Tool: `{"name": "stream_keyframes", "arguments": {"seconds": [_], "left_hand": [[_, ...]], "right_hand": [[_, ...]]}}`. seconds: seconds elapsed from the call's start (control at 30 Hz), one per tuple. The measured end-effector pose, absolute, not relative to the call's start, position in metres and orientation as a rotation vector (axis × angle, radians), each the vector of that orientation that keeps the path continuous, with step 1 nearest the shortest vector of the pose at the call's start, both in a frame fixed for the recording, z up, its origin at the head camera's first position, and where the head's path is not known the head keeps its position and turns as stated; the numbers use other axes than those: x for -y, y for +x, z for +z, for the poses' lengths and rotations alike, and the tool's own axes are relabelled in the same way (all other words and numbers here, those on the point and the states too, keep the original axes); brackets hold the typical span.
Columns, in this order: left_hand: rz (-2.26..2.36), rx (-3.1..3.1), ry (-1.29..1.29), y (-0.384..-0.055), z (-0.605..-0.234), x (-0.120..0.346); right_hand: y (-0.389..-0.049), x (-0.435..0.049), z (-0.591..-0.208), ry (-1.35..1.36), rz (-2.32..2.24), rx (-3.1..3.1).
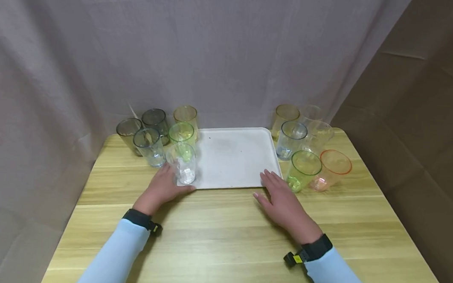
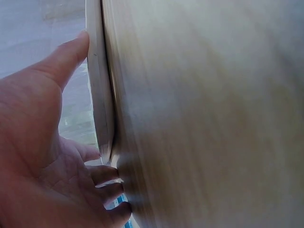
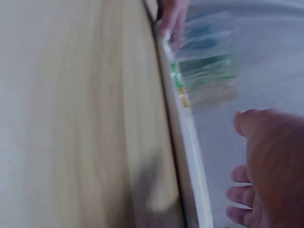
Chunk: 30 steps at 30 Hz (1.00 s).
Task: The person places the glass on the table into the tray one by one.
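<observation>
A white rectangular tray (image 1: pixel 235 159) lies on the wooden table. My left hand (image 1: pixel 162 187) is at its near left corner, thumb touching the rim and fingers spread along the side, also seen in the left wrist view. A clear cup (image 1: pixel 186 171) stands on that corner, with a green cup (image 1: pixel 181 132) and an amber cup (image 1: pixel 185 113) behind it. Near the right corner, my right hand (image 1: pixel 284 204) has its fingers extended toward the tray edge and holds nothing. A green-rimmed cup (image 1: pixel 301 175) stands just beyond those fingers.
Left of the tray stand two dark grey cups (image 1: pixel 155 123) and a blue-grey cup (image 1: pixel 151 150). At the right are an orange-red cup (image 1: pixel 330 170), a blue-rimmed cup (image 1: pixel 291 138), an amber cup (image 1: pixel 285 119) and clear cups (image 1: pixel 320 135). A grey curtain (image 1: pixel 235 52) hangs behind.
</observation>
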<state>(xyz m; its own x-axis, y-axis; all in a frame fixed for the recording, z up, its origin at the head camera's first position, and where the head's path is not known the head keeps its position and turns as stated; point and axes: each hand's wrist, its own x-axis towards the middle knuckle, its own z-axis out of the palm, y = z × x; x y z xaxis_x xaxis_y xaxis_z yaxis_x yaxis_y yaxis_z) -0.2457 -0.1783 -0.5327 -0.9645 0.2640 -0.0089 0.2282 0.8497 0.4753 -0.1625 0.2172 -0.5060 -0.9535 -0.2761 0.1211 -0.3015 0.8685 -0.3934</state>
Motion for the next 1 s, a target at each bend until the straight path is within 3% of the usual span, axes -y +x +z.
{"name": "stream_keyframes", "arguments": {"seconds": [0.13,0.37,0.53,1.0], "left_hand": [[0.758,-2.944,0.374,-0.245,-0.532,0.181],[0.721,-2.951,0.382,-0.247,-0.534,0.182],[0.711,-2.962,0.374,-0.246,-0.531,0.182],[0.729,-2.927,0.356,-0.243,-0.527,0.177]], "right_hand": [[-0.136,-0.228,-0.495,0.345,0.784,2.954],[-0.113,-0.258,-0.491,-0.19,0.945,2.827],[-0.119,-0.27,-0.493,-0.374,1.059,2.692],[-0.158,-0.261,-0.512,-0.482,1.458,2.262]]}}
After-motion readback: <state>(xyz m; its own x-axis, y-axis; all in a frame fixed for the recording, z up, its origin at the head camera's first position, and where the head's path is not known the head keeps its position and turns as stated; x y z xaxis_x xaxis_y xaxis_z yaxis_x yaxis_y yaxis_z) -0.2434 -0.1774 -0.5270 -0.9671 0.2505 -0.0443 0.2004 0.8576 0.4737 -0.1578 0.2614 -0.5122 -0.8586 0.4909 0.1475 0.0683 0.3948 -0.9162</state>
